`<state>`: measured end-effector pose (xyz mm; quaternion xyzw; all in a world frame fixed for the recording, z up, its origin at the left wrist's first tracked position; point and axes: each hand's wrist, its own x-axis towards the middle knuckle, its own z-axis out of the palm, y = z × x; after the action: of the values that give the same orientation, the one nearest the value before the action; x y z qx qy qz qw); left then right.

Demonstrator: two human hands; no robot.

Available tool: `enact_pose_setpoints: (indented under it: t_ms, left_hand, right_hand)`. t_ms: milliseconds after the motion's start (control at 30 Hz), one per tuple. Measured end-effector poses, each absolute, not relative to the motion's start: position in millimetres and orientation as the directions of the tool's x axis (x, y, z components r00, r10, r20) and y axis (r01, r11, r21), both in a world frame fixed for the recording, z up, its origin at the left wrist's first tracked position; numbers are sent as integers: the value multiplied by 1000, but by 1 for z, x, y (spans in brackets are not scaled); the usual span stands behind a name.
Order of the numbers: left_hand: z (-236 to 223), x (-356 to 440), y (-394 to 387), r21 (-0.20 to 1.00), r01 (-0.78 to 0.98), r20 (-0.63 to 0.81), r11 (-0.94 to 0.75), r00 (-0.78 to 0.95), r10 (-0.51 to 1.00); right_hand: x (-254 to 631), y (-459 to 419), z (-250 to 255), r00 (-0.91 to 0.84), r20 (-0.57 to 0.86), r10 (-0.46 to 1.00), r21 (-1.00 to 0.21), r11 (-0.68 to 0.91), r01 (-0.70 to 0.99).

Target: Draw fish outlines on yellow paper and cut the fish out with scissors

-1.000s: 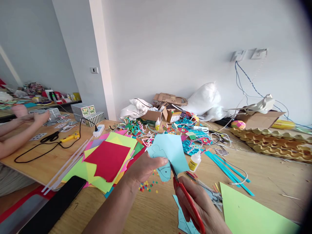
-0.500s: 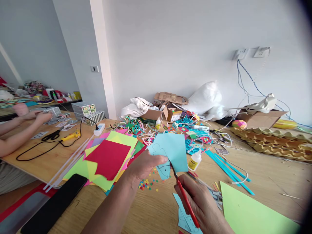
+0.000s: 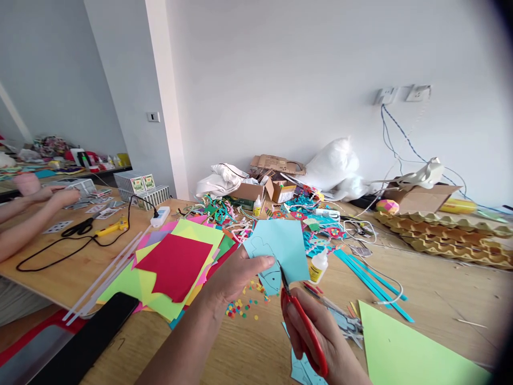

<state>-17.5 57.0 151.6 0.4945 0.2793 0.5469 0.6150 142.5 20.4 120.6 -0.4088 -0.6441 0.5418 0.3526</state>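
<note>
A light blue sheet of paper with a fish outline drawn on it is pinched in my left hand, thumb on top. My right hand grips red-handled scissors, whose blades sit in a cut beside the drawn fish's head. Below the hands lie more light blue paper pieces with drawn lines, partly covered by my right hand. Small colourful paper dots are scattered under the sheet. The fingers of my left hand behind the paper are hidden.
Stacked coloured paper, red sheet uppermost, lies left beside a black phone-like slab. A glue bottle, metal pliers and a green sheet are on the right. Egg trays stand behind. Another person's hands work among cards at far left.
The scissor handles part, come together, then part again while the blades stay in the cut by the fish. My left hand keeps its hold on the paper. The view shifts slightly.
</note>
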Motion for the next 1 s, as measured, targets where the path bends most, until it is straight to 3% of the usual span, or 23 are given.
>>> enact_pose_setpoints:
  t_ms: [233, 533, 667, 767, 1000]
  left_hand:
    - [147, -13, 60, 932, -303, 260, -201, 168, 951]
    - [148, -20, 59, 977, 36, 205, -210, 96, 974]
    - [150, -21, 59, 979, -2, 205, -206, 40, 978]
    - [152, -20, 60, 977, -109, 195, -183, 109, 975]
    - [151, -20, 59, 963, -221, 204, -153, 233, 951]
  right_hand:
    - [150, 17, 121, -533, 21, 846, -995, 72, 75]
    - [164, 15, 137, -500, -180, 847, -911, 49, 410]
    - [174, 10, 137, -544, -110, 832, -954, 66, 293]
    - [175, 9, 136, -540, -52, 840, -979, 65, 194]
    - [172, 17, 142, -576, -81, 813, -958, 97, 271]
